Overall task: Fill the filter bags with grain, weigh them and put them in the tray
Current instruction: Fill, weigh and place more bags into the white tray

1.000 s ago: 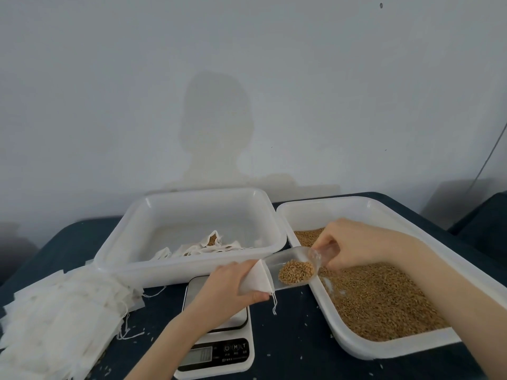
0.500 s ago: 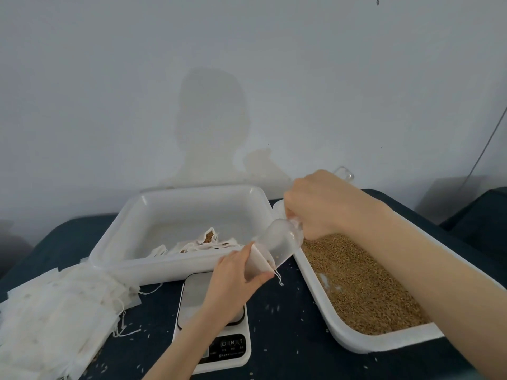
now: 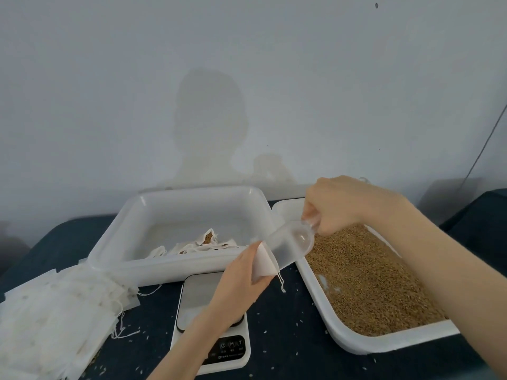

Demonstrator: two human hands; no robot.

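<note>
My left hand (image 3: 241, 281) grips a small white filter bag (image 3: 262, 263) above the white scale (image 3: 212, 322), its mouth turned up to the right. My right hand (image 3: 343, 204) holds the handle of a clear plastic scoop (image 3: 288, 246), tilted steeply with its front end in the bag's mouth. The scoop looks see-through, with no grain visible in it. A white tray of brown grain (image 3: 370, 281) lies at the right. Another white tray (image 3: 175, 259) behind the scale holds a few filled bags (image 3: 204, 242).
A pile of empty white filter bags (image 3: 52, 319) with drawstrings lies at the left on the dark blue table (image 3: 285, 333). Loose grains are scattered on the cloth around the scale. A grey wall rises right behind the trays.
My right hand lifted the scoop from level, with grain in it, to a steep tilt into the bag; the grain has left the scoop. My left hand kept the bag in place.
</note>
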